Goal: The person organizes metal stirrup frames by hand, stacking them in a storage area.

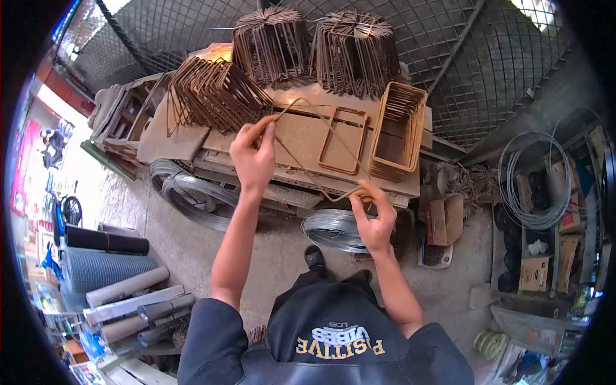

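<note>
A rectangular frame of bent rusty rod hangs in the air between my hands, tilted over the worktable's front. My left hand pinches its upper left corner between thumb and fingers. At the lower right corner, my right hand is closed on the same frame. Beyond it, a single rod rectangle lies flat on the wooden table. To the right of that stands a neat stack of rectangular rod frames. A leaning bundle of bent frames is at the table's left.
Two tall bundles of rod frames stand at the table's back, before a mesh fence. Wire coils sit below the front edge. Rolls of mesh lie left; a cardboard box and hanging wire coil are right.
</note>
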